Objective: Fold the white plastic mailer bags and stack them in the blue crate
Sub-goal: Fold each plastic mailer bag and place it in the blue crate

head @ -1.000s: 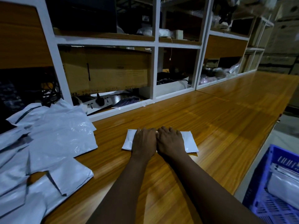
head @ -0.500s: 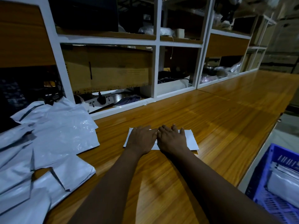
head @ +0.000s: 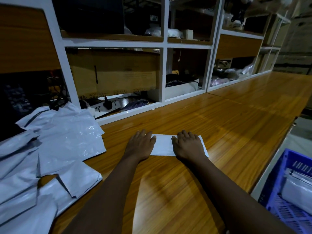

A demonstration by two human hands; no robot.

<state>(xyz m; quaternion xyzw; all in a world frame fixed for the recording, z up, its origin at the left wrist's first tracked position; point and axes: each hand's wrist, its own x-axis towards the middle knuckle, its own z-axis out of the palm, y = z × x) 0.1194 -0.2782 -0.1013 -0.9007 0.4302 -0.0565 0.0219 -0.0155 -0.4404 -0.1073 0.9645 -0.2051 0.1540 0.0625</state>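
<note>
A folded white mailer bag [head: 163, 145] lies flat on the wooden table [head: 228, 125] in front of me. My left hand [head: 141, 144] presses palm-down on its left end, fingers flat. My right hand [head: 188, 145] presses flat on its right end. The bag's middle shows between the two hands. A pile of unfolded white mailer bags [head: 50, 149] covers the table's left side. The blue crate [head: 290, 188] stands low at the right, off the table's edge, with folded white bags [head: 298, 188] inside it.
White shelving [head: 163, 43] runs along the back of the table, holding a cardboard box [head: 118, 71], a power strip [head: 104, 105] and cables. The table's right edge drops to a grey floor [head: 297, 137] beside the crate.
Both hands were side by side on the middle of the folded bag. They have slid apart, the left toward its left end and the right toward its right end.
</note>
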